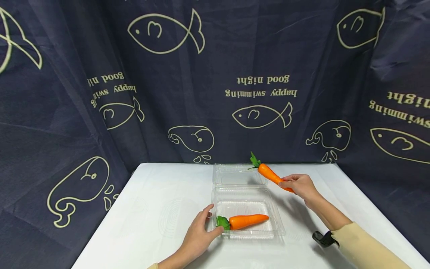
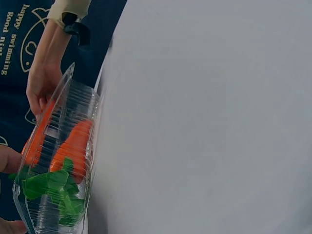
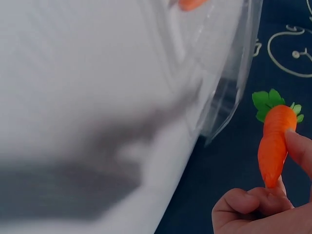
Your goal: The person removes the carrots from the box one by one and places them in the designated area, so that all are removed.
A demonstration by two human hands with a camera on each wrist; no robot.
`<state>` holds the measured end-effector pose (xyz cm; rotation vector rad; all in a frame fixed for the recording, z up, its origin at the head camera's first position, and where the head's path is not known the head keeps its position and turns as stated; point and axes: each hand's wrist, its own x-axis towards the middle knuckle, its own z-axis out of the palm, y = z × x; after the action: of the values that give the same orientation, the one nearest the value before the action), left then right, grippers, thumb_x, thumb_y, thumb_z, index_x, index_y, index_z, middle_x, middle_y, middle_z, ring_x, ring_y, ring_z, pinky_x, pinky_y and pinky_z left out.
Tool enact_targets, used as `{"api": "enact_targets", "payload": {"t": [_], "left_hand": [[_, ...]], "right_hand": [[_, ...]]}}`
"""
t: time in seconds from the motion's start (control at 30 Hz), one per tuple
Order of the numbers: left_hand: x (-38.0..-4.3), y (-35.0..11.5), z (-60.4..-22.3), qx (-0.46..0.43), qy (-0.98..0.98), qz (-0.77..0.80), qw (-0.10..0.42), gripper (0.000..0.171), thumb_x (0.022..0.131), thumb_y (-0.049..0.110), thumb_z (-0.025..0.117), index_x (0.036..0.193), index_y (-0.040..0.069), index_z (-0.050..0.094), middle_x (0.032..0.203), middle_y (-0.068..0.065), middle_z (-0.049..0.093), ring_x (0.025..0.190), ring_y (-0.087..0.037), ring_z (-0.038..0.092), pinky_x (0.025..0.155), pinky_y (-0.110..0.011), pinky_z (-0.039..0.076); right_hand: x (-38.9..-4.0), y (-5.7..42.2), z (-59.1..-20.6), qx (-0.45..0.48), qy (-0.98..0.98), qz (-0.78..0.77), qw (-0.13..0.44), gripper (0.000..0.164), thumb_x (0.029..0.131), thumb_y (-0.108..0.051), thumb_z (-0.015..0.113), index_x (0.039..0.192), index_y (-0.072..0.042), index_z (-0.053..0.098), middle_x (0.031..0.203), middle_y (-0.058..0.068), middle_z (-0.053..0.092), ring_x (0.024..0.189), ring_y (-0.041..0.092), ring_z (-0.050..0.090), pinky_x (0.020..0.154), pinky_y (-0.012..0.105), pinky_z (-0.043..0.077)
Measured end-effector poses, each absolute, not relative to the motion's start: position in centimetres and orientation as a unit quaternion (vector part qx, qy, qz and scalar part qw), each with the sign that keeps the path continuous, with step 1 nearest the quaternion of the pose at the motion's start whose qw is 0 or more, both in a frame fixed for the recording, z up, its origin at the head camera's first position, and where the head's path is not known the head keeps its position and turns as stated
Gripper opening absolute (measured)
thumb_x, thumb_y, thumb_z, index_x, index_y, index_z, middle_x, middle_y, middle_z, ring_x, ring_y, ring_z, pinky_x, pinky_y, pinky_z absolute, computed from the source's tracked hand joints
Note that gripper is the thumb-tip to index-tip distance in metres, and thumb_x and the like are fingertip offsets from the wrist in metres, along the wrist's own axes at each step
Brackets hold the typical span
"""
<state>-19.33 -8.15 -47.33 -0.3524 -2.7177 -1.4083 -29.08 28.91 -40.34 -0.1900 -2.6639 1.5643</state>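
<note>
An orange carrot (image 1: 268,173) with green leaves is held in my right hand (image 1: 302,186), pinched near its tapered end. It is tilted, leaves pointing up and left over the lid's right edge. In the right wrist view the thumb presses the side of that carrot (image 3: 274,141). A second carrot (image 1: 248,221) lies across the front of an opened clear plastic box (image 1: 277,224), leaves at the left. At the box's front left corner, my left hand (image 1: 198,233) grips with thumb and fingers. Through the ribbed wall in the left wrist view, the leaves (image 2: 53,187) show close by.
The box's hinged lid (image 1: 240,178) lies open behind it on the white table (image 1: 161,209). A dark blue curtain (image 1: 215,93) with fish and whale prints hangs at the table's back and sides. A black band (image 1: 324,239) sits at my right wrist.
</note>
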Motion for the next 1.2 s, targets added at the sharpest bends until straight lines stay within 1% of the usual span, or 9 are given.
{"api": "enact_targets", "payload": {"t": [0.2, 0.47, 0.63, 0.83, 1.03, 1.1, 1.2], "left_hand": [[-19.4, -8.2, -47.4, -0.11, -0.881, -0.459, 0.03, 0.079, 0.085, 0.047, 0.074, 0.151, 0.017, 0.043, 0.129, -0.007, 0.06, 0.119, -0.026, 0.056, 0.101, -0.055, 0.043], [-19.4, -8.1, -47.3, -0.114, -0.882, -0.456, 0.031, 0.079, 0.085, 0.047, 0.074, 0.151, 0.017, 0.043, 0.13, -0.007, 0.06, 0.119, -0.025, 0.056, 0.1, -0.056, 0.043], [-19.4, -8.0, -47.4, -0.117, -0.883, -0.453, 0.033, 0.079, 0.085, 0.046, 0.074, 0.151, 0.017, 0.043, 0.128, -0.007, 0.06, 0.118, -0.026, 0.056, 0.101, -0.056, 0.043], [-19.3, -8.0, -47.4, -0.116, -0.883, -0.454, 0.032, 0.079, 0.085, 0.044, 0.075, 0.151, 0.016, 0.043, 0.128, -0.007, 0.06, 0.118, -0.026, 0.056, 0.1, -0.055, 0.043], [-19.2, -8.0, -47.2, -0.114, -0.883, -0.455, 0.034, 0.079, 0.084, 0.044, 0.075, 0.151, 0.015, 0.043, 0.127, -0.007, 0.06, 0.118, -0.026, 0.056, 0.1, -0.055, 0.043], [-19.2, -8.0, -47.2, -0.113, -0.883, -0.455, 0.034, 0.079, 0.084, 0.044, 0.075, 0.151, 0.016, 0.043, 0.127, -0.007, 0.06, 0.118, -0.026, 0.056, 0.101, -0.055, 0.043], [-19.2, -8.0, -47.3, -0.112, -0.882, -0.456, 0.035, 0.079, 0.084, 0.044, 0.075, 0.151, 0.016, 0.043, 0.127, -0.007, 0.061, 0.118, -0.026, 0.056, 0.101, -0.055, 0.043]], "right_hand": [[-29.5, 30.5, -41.0, -0.083, -0.861, 0.501, 0.037, 0.043, 0.08, -0.027, 0.084, 0.112, 0.0, 0.075, 0.088, -0.006, 0.074, 0.081, 0.011, 0.062, 0.071, 0.032, 0.049], [-29.7, 32.4, -41.8, -0.109, -0.864, 0.488, 0.063, 0.046, 0.079, -0.03, 0.084, 0.113, 0.0, 0.075, 0.084, -0.012, 0.072, 0.081, 0.011, 0.058, 0.07, 0.029, 0.046], [-30.0, 33.8, -42.8, -0.121, -0.865, 0.479, 0.092, 0.045, 0.079, -0.026, 0.084, 0.111, 0.004, 0.074, 0.077, -0.012, 0.071, 0.077, 0.011, 0.056, 0.067, 0.027, 0.046], [-30.4, 35.5, -44.0, -0.159, -0.861, 0.472, 0.103, 0.044, 0.08, -0.026, 0.083, 0.11, 0.005, 0.074, 0.079, -0.011, 0.069, 0.078, 0.013, 0.056, 0.068, 0.028, 0.045], [-30.7, 36.8, -44.7, -0.189, -0.857, 0.463, 0.123, 0.043, 0.078, -0.023, 0.083, 0.108, 0.007, 0.074, 0.075, -0.01, 0.07, 0.071, 0.011, 0.056, 0.063, 0.026, 0.045], [-30.8, 37.2, -44.9, -0.202, -0.856, 0.458, 0.127, 0.044, 0.078, -0.023, 0.084, 0.108, 0.007, 0.074, 0.075, -0.009, 0.07, 0.071, 0.013, 0.056, 0.062, 0.026, 0.045], [-30.8, 37.7, -45.0, -0.223, -0.855, 0.451, 0.126, 0.043, 0.077, -0.025, 0.083, 0.105, 0.006, 0.075, 0.077, -0.006, 0.07, 0.078, 0.017, 0.055, 0.066, 0.028, 0.043]]}}
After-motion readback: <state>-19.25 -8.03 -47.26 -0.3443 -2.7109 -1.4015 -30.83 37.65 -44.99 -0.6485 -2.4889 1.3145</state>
